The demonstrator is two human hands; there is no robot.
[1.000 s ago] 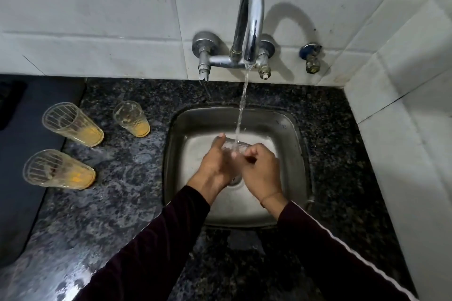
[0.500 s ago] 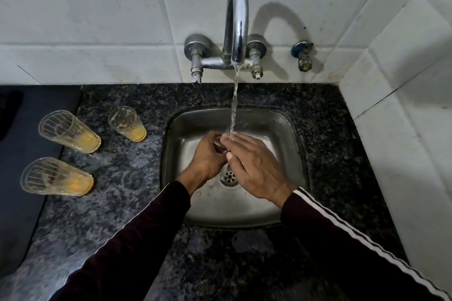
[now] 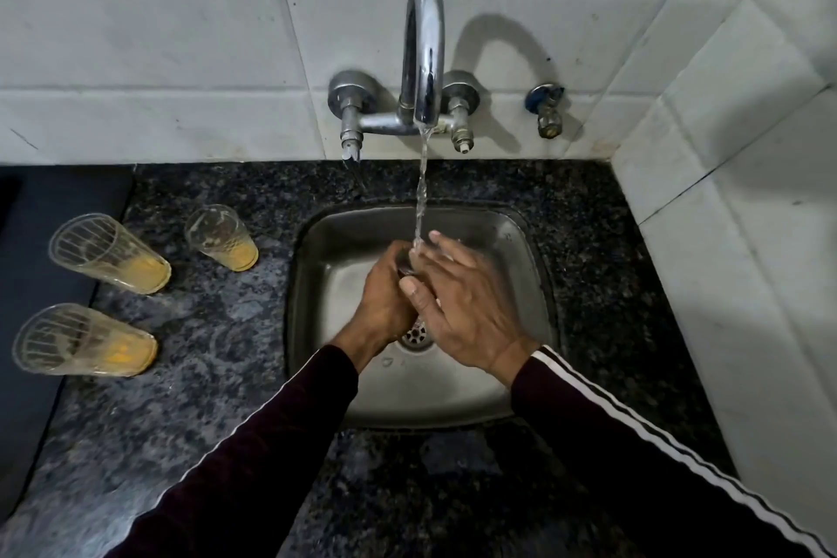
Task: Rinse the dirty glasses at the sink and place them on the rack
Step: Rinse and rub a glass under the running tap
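Note:
A clear glass point(image 3: 404, 264) is held over the steel sink point(image 3: 521, 240) under the running stream from the chrome tap point(image 3: 425, 54). My left hand point(image 3: 385, 295) is wrapped around the glass, hiding most of it. My right hand point(image 3: 462, 304) lies over the glass with fingers spread, blurred by motion. On the dark granite counter left of the sink stand three ribbed glasses with orange residue: one near the sink point(image 3: 222, 237), one further left point(image 3: 108, 253), one nearer me point(image 3: 81, 340).
White tiled walls close in behind the sink and on the right. A small valve point(image 3: 548, 110) sticks out of the back wall right of the tap. A dark mat point(image 3: 31, 249) covers the counter's left edge.
My right hand has opened from a fist beside the glass and now lies flat across it. The camera view has tilted slightly; the three glasses on the counter have not moved.

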